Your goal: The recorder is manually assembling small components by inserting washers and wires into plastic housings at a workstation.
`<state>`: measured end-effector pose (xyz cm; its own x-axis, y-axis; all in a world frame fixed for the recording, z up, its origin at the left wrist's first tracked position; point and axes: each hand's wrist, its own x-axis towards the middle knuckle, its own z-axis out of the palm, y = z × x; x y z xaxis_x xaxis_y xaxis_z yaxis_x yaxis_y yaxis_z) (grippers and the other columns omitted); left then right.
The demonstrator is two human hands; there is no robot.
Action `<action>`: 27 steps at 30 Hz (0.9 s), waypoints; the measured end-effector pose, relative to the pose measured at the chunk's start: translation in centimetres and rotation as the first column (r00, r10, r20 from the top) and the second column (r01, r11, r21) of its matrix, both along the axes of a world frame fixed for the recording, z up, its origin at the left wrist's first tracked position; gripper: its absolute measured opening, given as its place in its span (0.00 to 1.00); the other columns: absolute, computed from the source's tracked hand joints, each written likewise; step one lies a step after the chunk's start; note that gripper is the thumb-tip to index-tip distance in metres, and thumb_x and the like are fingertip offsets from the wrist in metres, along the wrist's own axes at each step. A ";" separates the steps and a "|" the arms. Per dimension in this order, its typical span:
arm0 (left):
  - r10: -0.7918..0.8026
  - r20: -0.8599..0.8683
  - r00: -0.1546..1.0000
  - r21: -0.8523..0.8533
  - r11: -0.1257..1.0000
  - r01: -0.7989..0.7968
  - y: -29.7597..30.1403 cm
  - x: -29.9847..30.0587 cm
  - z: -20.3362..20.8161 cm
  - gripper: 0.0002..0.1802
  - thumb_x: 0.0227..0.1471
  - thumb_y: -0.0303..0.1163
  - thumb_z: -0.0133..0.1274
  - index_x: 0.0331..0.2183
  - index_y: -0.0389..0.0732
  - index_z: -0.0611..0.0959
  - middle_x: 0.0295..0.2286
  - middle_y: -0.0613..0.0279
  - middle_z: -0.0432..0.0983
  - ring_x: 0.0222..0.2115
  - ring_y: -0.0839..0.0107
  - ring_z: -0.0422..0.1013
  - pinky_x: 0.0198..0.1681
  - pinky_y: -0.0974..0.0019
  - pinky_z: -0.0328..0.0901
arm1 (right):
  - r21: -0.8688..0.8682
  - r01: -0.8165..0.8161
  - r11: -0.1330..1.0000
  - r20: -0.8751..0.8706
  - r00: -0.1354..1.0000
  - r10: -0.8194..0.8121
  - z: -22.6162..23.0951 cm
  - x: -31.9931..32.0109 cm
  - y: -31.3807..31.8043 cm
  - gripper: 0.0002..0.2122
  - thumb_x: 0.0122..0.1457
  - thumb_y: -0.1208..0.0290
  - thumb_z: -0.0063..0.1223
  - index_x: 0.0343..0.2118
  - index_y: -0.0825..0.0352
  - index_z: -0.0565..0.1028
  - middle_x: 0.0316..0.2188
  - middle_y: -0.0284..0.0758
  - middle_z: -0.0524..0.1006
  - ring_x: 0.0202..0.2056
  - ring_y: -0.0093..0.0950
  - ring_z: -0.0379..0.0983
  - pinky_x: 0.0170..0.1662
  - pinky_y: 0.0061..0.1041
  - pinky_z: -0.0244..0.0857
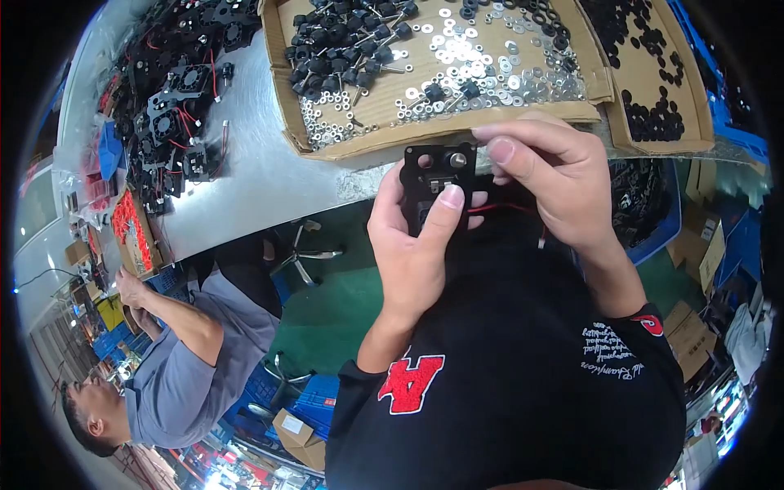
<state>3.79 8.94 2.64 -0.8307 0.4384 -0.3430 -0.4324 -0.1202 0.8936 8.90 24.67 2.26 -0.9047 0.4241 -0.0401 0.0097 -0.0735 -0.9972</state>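
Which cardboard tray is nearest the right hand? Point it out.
The wide middle tray, just beyond the right hand, holding silver washers and black knobs; the tray farther right holds black discs.
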 end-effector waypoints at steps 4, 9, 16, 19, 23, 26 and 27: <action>-0.112 0.218 0.969 0.141 0.987 0.082 -0.7 -0.5 0.0 0.23 0.56 0.30 0.52 0.51 0.31 0.68 0.39 0.50 0.76 0.34 0.65 0.78 0.33 0.66 0.76 | -0.236 0.053 0.970 -0.039 0.997 -0.064 0.1 0.6 -0.6 0.05 0.56 0.79 0.58 0.35 0.74 0.79 0.30 0.33 0.78 0.28 0.17 0.73 0.30 0.14 0.67; -0.176 0.282 0.943 0.215 0.970 0.116 -1.1 -1.3 -0.6 0.21 0.57 0.31 0.51 0.50 0.30 0.70 0.39 0.50 0.77 0.34 0.64 0.78 0.32 0.64 0.77 | -0.076 -0.020 0.997 -0.066 0.998 0.015 0.4 0.9 -0.7 0.07 0.55 0.82 0.57 0.37 0.76 0.78 0.31 0.37 0.79 0.30 0.21 0.76 0.33 0.16 0.70; -0.142 0.252 0.957 0.222 0.971 0.085 -0.9 -1.1 -0.8 0.18 0.57 0.30 0.52 0.47 0.30 0.73 0.38 0.53 0.77 0.34 0.68 0.77 0.33 0.67 0.76 | 0.239 -0.086 0.967 -0.065 0.992 0.104 1.3 0.6 -0.4 0.08 0.54 0.82 0.56 0.38 0.73 0.80 0.32 0.39 0.79 0.29 0.22 0.77 0.31 0.17 0.70; -0.124 0.193 0.973 0.190 0.978 0.087 -0.7 -0.7 -0.7 0.19 0.56 0.29 0.53 0.48 0.30 0.73 0.38 0.56 0.77 0.34 0.71 0.76 0.34 0.69 0.75 | 0.470 -0.069 0.880 -0.101 0.986 0.131 1.2 0.2 -0.5 0.08 0.53 0.83 0.57 0.37 0.71 0.80 0.31 0.38 0.78 0.29 0.23 0.77 0.30 0.18 0.70; -0.110 0.169 0.979 0.171 0.982 0.080 -0.5 -0.3 -0.6 0.19 0.56 0.27 0.54 0.48 0.31 0.73 0.39 0.58 0.76 0.35 0.74 0.75 0.35 0.71 0.74 | 0.517 -0.031 0.855 -0.116 0.988 0.106 0.7 0.2 -0.7 0.09 0.51 0.82 0.59 0.37 0.70 0.80 0.30 0.37 0.78 0.28 0.23 0.76 0.28 0.19 0.69; -0.104 0.185 0.977 0.169 0.983 0.073 -0.4 -0.1 -0.7 0.19 0.56 0.26 0.54 0.49 0.32 0.73 0.38 0.59 0.76 0.35 0.75 0.75 0.35 0.72 0.74 | 0.565 -0.019 0.825 -0.138 0.983 0.117 0.4 0.1 -0.6 0.09 0.51 0.81 0.60 0.36 0.69 0.81 0.29 0.36 0.77 0.27 0.25 0.75 0.28 0.21 0.69; -0.102 0.186 0.977 0.169 0.983 0.070 -0.4 0.0 -0.7 0.19 0.56 0.26 0.54 0.49 0.32 0.73 0.38 0.59 0.76 0.35 0.75 0.75 0.35 0.72 0.74 | 0.665 0.018 0.747 -0.169 0.977 0.127 0.2 0.1 -0.5 0.10 0.49 0.81 0.61 0.36 0.69 0.80 0.29 0.37 0.76 0.27 0.26 0.75 0.28 0.22 0.69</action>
<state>3.77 8.59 1.97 -0.7123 0.5679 -0.4125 -0.6099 -0.2101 0.7641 8.97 24.14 2.46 -0.8853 0.2279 0.4055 -0.2019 0.5970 -0.7764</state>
